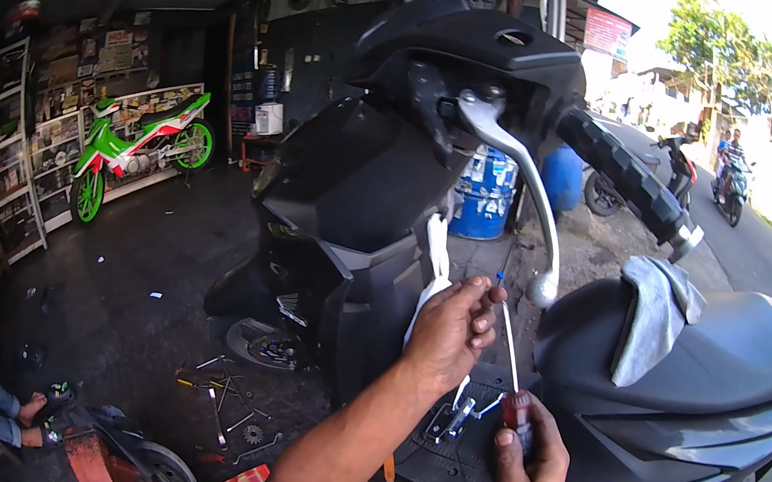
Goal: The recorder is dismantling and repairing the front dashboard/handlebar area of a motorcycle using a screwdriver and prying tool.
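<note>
My right hand [535, 459] is wrapped round the dark red handle of a screwdriver [511, 347], whose pale shaft points up and to the left. Close to its tip, the fingers of my left hand [455, 331] are bent together in a pinch. What they hold, if anything, is too small to make out. A small blue piece [501, 277] shows just above those fingertips. Both hands are in front of a dark scooter [335, 182], between its front panel and its seat [693, 340]. The silver brake lever [533, 174] hangs above them, under the black ribbed handgrip [620, 167].
A grey cloth [654, 319] drapes over the seat, and metal parts [457, 416] lie on the footboard. Loose tools and a sprocket [252, 434] are scattered on the floor. A green motorbike [144, 142] stands by shelves. Blue drums [484, 196] are behind; riders [732, 175] are on the road.
</note>
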`<state>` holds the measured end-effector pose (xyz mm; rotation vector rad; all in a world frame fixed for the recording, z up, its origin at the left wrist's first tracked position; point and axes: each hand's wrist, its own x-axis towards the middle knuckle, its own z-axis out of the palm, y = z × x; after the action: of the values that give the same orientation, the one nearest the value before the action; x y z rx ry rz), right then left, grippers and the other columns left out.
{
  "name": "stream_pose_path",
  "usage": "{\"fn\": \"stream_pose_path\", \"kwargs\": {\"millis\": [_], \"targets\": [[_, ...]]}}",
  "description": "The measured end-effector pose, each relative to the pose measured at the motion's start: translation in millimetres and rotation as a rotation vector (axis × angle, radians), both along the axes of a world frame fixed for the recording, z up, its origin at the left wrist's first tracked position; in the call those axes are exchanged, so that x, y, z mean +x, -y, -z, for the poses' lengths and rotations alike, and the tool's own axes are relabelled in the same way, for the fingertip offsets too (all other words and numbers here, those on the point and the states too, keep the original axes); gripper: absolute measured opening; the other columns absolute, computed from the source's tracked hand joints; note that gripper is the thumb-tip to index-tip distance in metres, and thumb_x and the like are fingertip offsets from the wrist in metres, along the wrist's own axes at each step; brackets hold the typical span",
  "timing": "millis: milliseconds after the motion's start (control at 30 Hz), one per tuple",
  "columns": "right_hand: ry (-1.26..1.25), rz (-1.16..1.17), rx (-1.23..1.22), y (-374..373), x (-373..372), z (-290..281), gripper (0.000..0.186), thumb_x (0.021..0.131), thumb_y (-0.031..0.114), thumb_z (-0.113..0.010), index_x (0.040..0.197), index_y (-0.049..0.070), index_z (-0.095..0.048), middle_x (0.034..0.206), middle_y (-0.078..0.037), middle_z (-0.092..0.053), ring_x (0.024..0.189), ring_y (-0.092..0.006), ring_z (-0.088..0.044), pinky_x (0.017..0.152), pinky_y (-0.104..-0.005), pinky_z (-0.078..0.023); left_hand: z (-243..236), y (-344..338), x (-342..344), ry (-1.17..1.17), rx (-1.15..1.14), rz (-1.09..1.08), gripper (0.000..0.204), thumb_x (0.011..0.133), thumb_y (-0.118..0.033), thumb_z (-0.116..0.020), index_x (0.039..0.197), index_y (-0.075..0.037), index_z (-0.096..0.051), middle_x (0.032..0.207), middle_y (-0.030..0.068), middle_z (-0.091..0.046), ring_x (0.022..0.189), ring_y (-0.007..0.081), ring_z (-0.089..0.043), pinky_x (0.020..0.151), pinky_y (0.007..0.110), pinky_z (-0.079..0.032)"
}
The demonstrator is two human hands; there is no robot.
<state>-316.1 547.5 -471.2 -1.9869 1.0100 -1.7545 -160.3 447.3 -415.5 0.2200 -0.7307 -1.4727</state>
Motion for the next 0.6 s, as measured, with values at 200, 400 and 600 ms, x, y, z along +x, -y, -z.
{"fn": "stream_pose_path", "kwargs": {"millis": [200, 400, 600], "targets": [[-0.02, -0.048, 0.187, 0.2, 5.6, -5.0, 0.04, 0.086, 0.008, -0.067, 0.122, -0.006, -0.056, 0.101, -0.014, -0.064, 0.095, -0.0195, -0.06, 0.087, -0.0303, -0.046, 1.6, -7.1, 4.7, 0.028, 0.068, -0.065, 0.013, 0.094, -0.019, -0.059, 0.097, -0.007, -0.059, 0.086, 0.0058, -0.059, 0.06, 0.0074, -0.046, 0.049, 0.021, -0.037], [-0.098, 0.004, 0.124, 0.3, -3.4, -5.9, 0.047, 0.086, 0.016, -0.067, 0.127, -0.003, -0.053, 0.105, -0.021, -0.061, 0.095, -0.0377, -0.063, 0.082, -0.0399, -0.05, 2.2, -8.6, -3.1, -0.005, 0.037, -0.027, 0.013, 0.098, -0.019, -0.054, 0.098, -0.006, -0.058, 0.084, 0.0062, -0.058, 0.059, 0.0083, -0.047, 0.049, 0.022, -0.039], [-0.131, 0.035, 0.091, -2.3, -2.3, -4.4, 0.048, 0.087, 0.019, -0.067, 0.127, -0.002, -0.052, 0.106, -0.021, -0.061, 0.093, -0.0392, -0.063, 0.081, -0.0405, -0.05, 1.2, -15.4, -2.5, 0.035, 0.057, -0.107, 0.013, 0.097, -0.019, -0.054, 0.098, -0.006, -0.058, 0.083, 0.0066, -0.058, 0.059, 0.0083, -0.048, 0.05, 0.022, -0.04]]}}
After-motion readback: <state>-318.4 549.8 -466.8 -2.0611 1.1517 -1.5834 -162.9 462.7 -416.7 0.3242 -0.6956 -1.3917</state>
